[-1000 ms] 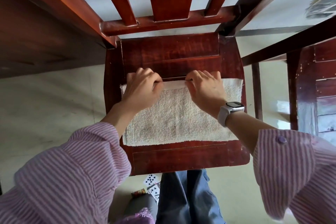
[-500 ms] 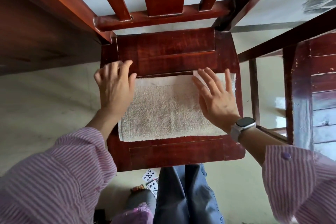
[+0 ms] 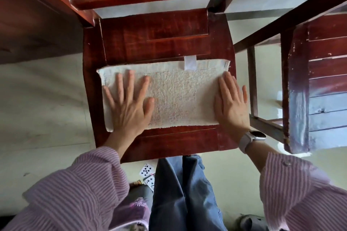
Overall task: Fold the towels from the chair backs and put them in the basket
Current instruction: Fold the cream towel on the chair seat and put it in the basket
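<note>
Because the folded towel (image 3: pixel 180 97) lies flat on the chair seat (image 3: pixel 155 32) with its long axis running left to right, each end sits under one hand: left hand (image 3: pixel 129 105) and right hand (image 3: pixel 232 105) press flat, fingers extended, grasping nothing.

a folded cream towel (image 3: pixel 180 95) is laid flat across the dark red wooden chair seat (image 3: pixel 155 35), with a white tag (image 3: pixel 190 63) at its far edge, while playing cards (image 3: pixel 147 173) are seen on the pale floor (image 3: pixel 47 99) beneath.
</note>
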Demonstrator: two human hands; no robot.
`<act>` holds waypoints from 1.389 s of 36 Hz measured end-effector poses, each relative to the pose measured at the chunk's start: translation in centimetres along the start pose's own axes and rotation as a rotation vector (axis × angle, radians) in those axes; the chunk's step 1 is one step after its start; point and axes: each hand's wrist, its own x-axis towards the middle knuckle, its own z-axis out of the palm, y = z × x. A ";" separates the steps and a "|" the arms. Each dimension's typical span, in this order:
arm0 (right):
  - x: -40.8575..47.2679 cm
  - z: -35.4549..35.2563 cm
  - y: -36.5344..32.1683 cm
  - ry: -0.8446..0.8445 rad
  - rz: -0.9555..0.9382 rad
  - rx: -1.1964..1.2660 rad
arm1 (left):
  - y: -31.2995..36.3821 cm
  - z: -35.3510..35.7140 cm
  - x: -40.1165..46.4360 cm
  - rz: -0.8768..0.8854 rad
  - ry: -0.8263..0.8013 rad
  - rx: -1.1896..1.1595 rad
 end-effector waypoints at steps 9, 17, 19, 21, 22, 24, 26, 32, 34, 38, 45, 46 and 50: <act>1.6 -0.5 -0.5 0.068 0.517 0.217 | 2.3 0.0 -1.7 0.051 0.008 -0.011; 3.2 0.2 -1.0 -0.074 0.646 0.204 | 2.5 1.1 -1.8 0.010 -0.030 0.054; 2.9 0.0 -1.6 -0.073 0.651 0.186 | 2.4 1.0 -1.8 0.015 -0.037 0.051; 2.4 -0.4 -2.2 -0.038 0.632 0.217 | 2.3 0.7 -1.8 0.023 -0.058 0.041; 2.0 -0.6 -2.3 -0.025 0.620 0.272 | 2.3 0.5 -1.8 0.028 -0.072 0.038; 1.4 -1.5 -2.7 -0.004 0.615 0.435 | 2.5 0.2 -1.7 0.029 -0.089 0.024; 1.2 -3.0 -3.1 0.014 0.659 0.586 | 2.5 -0.4 -1.6 0.033 -0.095 -0.036; 0.6 -8.4 -6.3 -0.022 0.620 0.898 | 3.1 -4.6 -1.6 -0.144 0.059 -0.759; 0.2 -9.3 -8.8 -0.082 0.474 0.939 | 3.4 -6.9 -1.9 -0.399 -0.074 -1.241; -0.2 -8.2 -14.0 -0.388 0.230 1.108 | 2.2 -8.8 -1.8 -0.720 -0.287 -1.979; 1.0 -4.4 -13.8 -0.182 0.277 0.838 | 0.0 -7.4 -1.2 -0.814 -0.229 -1.732; 1.0 -4.1 -13.5 -0.160 0.267 0.778 | 0.1 -7.2 -1.1 -0.755 -0.209 -1.549; 0.6 -3.3 -12.7 -0.094 0.150 0.501 | 0.8 -6.1 -1.1 -0.576 -0.031 -1.087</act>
